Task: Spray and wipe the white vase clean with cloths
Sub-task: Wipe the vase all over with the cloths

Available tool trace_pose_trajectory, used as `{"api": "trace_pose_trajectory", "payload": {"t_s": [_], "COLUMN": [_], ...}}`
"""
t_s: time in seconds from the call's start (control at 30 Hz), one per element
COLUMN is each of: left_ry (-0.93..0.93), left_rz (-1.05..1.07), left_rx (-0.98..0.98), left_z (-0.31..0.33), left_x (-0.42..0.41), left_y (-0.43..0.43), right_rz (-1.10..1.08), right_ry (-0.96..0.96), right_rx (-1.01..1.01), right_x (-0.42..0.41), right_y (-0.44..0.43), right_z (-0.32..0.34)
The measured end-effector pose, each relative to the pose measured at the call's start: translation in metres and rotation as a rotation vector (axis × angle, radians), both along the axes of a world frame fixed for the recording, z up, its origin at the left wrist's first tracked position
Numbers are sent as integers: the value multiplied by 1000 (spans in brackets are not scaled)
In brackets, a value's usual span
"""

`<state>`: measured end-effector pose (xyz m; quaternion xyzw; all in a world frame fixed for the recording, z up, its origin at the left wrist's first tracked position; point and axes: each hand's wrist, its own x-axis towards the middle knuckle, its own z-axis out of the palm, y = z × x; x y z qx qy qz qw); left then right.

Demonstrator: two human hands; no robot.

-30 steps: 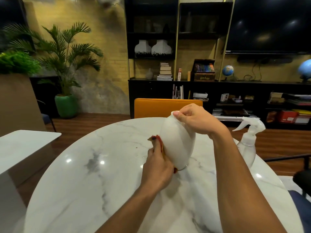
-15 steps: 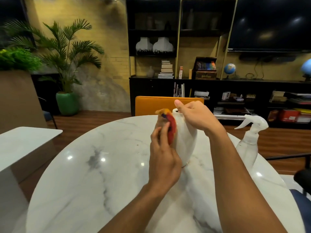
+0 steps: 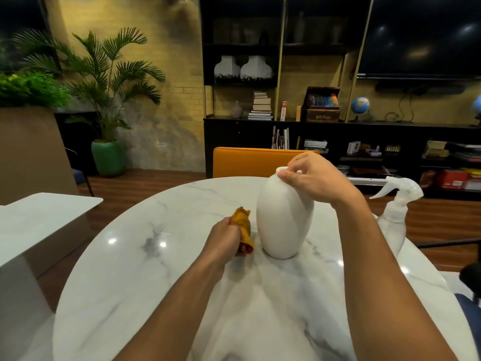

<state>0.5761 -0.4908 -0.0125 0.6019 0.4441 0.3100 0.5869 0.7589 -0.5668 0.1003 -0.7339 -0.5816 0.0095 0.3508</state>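
Moved since half a second earlier: left hand [image 3: 226,238], with its cloth, down from the upper flank of the vase to the tabletop just left of the vase's base; vase itself set upright from a slight tilt.

Item 1. Smooth white egg-shaped ceramic vase [image 3: 283,220] with narrow neck, standing upright on its base, near the middle of the far half of the round white marble table with grey veining [image 3: 156,256].

Item 2. Crumpled orange-yellow cloth [image 3: 244,230], bunched in the closed left hand; cloth lies just beside the vase, contact with it not determinable.

Item 3. Right hand [image 3: 315,178], fingers pinched closed around the vase's neck and rim, steadying it from above.

Item 4. Translucent white plastic trigger spray bottle [image 3: 395,217], upright at the table's right edge, apart from the vase, partly behind the right forearm.

Item 5. Orange upholstered chair back [image 3: 244,162], beyond the far table edge.
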Motion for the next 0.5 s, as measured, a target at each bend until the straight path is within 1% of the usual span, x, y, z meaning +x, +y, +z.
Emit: {"api": "trace_pose_trajectory", "payload": {"t_s": [0.1,0.17,0.23,0.5], "left_ry": [-185,-233,-187,63], "left_rz": [133,154,120,-25], "left_rx": [-59,-85,-91,63], "left_z": [1,3,8,1], "left_x": [-3,-8,-11,5], "left_y": [5,3,-2,-30], "right_rz": [38,63,80,126], "right_ry": [1,10,12,59], "right_rx": [-54,-79,-89,-117], "right_x": [2,2,5,12], "right_y": [-6,-10,-13,-18], "right_z": [4,5,7,9]}}
